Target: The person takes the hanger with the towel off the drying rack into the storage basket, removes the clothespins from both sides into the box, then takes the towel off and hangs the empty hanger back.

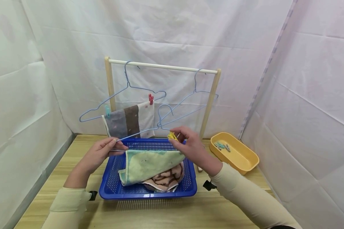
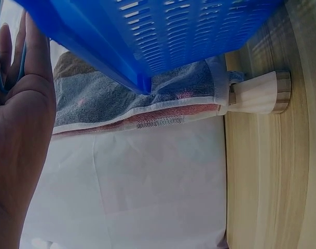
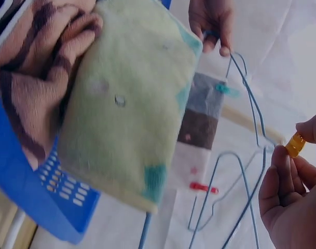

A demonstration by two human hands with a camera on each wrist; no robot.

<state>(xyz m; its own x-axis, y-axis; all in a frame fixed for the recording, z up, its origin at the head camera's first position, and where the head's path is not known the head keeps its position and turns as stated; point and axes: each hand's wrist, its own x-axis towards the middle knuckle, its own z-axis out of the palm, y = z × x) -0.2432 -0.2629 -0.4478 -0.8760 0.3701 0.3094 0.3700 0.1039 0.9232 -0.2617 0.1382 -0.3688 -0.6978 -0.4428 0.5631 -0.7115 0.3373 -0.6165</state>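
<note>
My left hand (image 1: 96, 155) grips the left end of a blue wire hanger (image 1: 138, 133), its hook pointing up. Over the hanger's lower bar hangs a pale green towel (image 1: 150, 163), just above a blue basket (image 1: 147, 196). Between thumb and fingers, my right hand (image 1: 194, 149) pinches a yellow clothespin (image 3: 296, 145) close to the hanger's right shoulder. A brown patterned towel (image 1: 167, 178) lies bunched in the basket, partly behind the green one. In the left wrist view, the fingers hold the wire at the left edge.
Behind the basket stands a rack (image 1: 166, 66) with two more blue hangers. One carries a grey, brown and white towel (image 1: 132, 119) with a teal clothespin (image 1: 107, 111) and a red clothespin (image 1: 151, 99). To the right, a yellow tub (image 1: 245, 159) holds several clothespins (image 1: 223, 146).
</note>
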